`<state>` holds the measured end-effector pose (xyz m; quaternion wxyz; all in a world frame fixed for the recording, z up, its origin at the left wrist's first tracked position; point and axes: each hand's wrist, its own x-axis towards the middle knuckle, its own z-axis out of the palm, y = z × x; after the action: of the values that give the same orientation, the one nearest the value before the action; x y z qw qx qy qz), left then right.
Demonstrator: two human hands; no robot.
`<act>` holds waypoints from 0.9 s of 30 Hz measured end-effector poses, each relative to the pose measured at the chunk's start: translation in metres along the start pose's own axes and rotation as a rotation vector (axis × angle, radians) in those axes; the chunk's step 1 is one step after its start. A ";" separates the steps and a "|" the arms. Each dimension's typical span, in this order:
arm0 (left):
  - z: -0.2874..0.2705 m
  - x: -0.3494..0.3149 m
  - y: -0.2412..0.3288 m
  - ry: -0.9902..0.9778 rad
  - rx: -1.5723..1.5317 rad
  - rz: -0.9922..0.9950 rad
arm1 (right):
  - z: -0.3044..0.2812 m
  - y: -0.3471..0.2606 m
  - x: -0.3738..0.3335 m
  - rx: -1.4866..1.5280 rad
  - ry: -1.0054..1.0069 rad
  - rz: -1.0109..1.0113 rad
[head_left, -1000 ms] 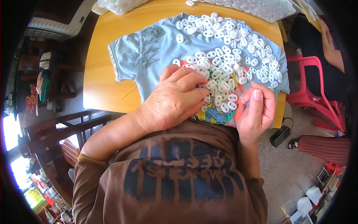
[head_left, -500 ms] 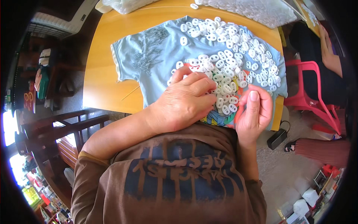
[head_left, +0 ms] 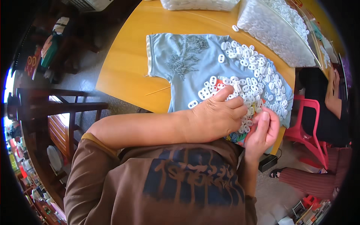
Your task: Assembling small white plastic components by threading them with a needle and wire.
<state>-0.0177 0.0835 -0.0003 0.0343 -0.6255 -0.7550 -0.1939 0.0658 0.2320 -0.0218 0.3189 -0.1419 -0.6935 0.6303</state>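
A light blue T-shirt (head_left: 161, 56) lies spread on the table, strewn with many white oval plastic pieces (head_left: 245, 62), each with two holes. They look like cord-lock parts. My left hand (head_left: 215, 116) lies across the nearer heap of them, fingers curled; whatever is under its fingertips is hidden. Just to its right, my right hand (head_left: 262, 131) is raised at the heap's edge with thumb and forefinger pressed together. Anything between them is too small to make out. Thin grey metal pieces, perhaps springs, form a small pile (head_left: 182, 63) on the shirt's left part.
On the wooden table (head_left: 123, 63) lies a thin stick (head_left: 157, 91). Clear bins of white pieces (head_left: 275, 33) stand at the far side. A pink chair (head_left: 315, 131) with a seated person is at the right. A wooden chair (head_left: 62, 127) stands left.
The view has shifted, so the table and shirt sit further right and lower, and more of the bins shows. My left hand has come closer to my right, which stays pinched.
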 end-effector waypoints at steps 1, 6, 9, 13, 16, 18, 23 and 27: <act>-0.001 0.000 -0.001 -0.013 -0.020 0.021 | 0.007 -0.007 0.006 -0.085 -0.052 -0.010; 0.010 -0.001 -0.005 0.115 0.036 0.020 | 0.058 -0.034 0.053 -0.412 -0.472 -0.236; 0.010 -0.005 -0.006 0.231 0.068 0.074 | 0.087 -0.036 0.072 -0.429 -0.715 -0.257; 0.001 -0.019 -0.008 0.287 -0.243 0.161 | 0.111 -0.028 0.081 -0.592 -0.964 -0.240; -0.017 -0.040 -0.011 0.229 -0.418 0.165 | 0.118 -0.018 0.077 -0.705 -1.011 -0.287; -0.018 -0.053 -0.012 0.258 -0.478 0.137 | 0.121 -0.015 0.075 -0.714 -1.037 -0.298; -0.017 -0.079 -0.005 0.347 -0.681 -0.031 | 0.129 -0.010 0.075 -0.741 -1.034 -0.314; -0.021 -0.088 0.000 0.369 -0.838 -0.115 | 0.132 -0.011 0.079 -0.735 -1.087 -0.231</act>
<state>-0.0026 -0.0053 -0.0069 -0.0986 -0.4976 -0.6263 -0.5919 -0.0736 0.1735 0.0093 -0.0797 0.1717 -0.9361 0.2964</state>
